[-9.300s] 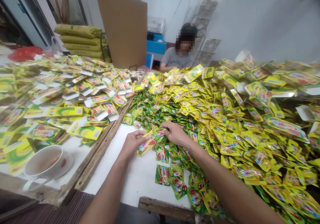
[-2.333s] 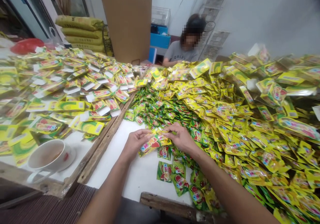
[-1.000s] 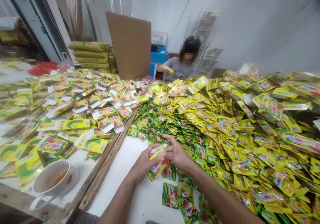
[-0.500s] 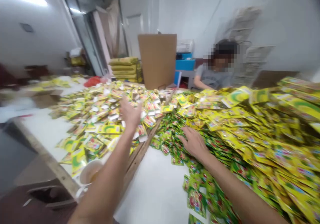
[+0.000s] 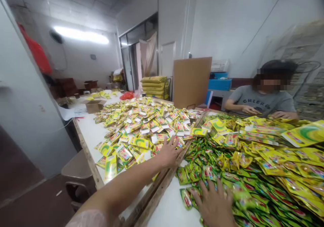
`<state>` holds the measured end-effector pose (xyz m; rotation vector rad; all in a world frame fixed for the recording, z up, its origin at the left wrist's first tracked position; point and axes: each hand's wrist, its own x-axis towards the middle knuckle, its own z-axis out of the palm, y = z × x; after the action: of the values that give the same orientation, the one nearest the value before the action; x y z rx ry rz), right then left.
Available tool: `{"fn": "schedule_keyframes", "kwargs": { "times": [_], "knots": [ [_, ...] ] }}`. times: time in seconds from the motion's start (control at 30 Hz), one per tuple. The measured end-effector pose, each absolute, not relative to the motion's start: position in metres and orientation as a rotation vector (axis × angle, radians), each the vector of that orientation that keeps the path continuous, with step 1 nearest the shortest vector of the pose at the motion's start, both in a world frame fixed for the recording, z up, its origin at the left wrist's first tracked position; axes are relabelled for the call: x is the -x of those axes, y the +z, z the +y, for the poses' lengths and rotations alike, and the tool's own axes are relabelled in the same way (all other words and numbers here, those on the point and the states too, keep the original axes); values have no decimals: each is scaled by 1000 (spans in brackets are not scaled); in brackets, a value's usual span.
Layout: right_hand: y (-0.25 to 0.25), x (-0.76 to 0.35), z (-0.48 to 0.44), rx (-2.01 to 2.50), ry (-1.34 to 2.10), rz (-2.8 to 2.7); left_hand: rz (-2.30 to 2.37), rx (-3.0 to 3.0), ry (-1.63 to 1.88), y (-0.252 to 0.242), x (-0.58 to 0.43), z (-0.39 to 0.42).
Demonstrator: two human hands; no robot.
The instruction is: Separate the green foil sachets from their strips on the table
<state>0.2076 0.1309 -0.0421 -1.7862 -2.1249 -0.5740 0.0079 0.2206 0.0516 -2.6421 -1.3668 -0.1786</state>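
Note:
My left hand (image 5: pixel 169 153) reaches across with fingers spread, at the near right side of a heap of small yellow and white cartons (image 5: pixel 144 119). It is by the wooden rail (image 5: pixel 164 186) that runs between the two table halves, and nothing shows in its grasp. Lower down, my right hand (image 5: pixel 214 201) lies with fingers apart on a pile of small green sachets (image 5: pixel 205 152), some slightly blurred. Yellow sachets (image 5: pixel 298 179) spread over the right side, with several flat yellow cartons (image 5: pixel 306 134) on top.
Across the table a co-worker (image 5: pixel 263 98) in a grey shirt handles yellow packets. A tall cardboard sheet (image 5: pixel 192 82) stands behind the heaps, near stacked yellow sacks (image 5: pixel 154 85). A small open box (image 5: pixel 95 106) sits at the far left, and a brown stool (image 5: pixel 78 173) below the table edge.
The view has swung left, so everything appears further right. My right hand has drawn back nearer to me over the green sachets. My left hand has come down toward the rail.

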Motion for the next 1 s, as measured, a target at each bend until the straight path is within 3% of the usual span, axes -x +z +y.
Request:
{"fn": "schedule_keyframes", "kwargs": {
  "times": [0.2, 0.47, 0.63, 0.8, 1.0],
  "knots": [
    [-80, -197, 127, 1748, -677, -1846, -1382, 2617, 27, 42, 57, 267],
    [-11, -139, 187, 1473, -290, -2196, -1353, 2647, -138, 59, 121, 232],
    [-12, -99, 238, 1527, 122, -2442, -1986, 2178, -238, 42, 197, 189],
    [-26, -80, 254, 1603, 242, -2436, -2552, 1742, -286, -4, 232, 155],
    [-34, -63, 262, 1487, 330, -2442, -2727, 1555, -345, -33, 195, 165]
  ]
}}
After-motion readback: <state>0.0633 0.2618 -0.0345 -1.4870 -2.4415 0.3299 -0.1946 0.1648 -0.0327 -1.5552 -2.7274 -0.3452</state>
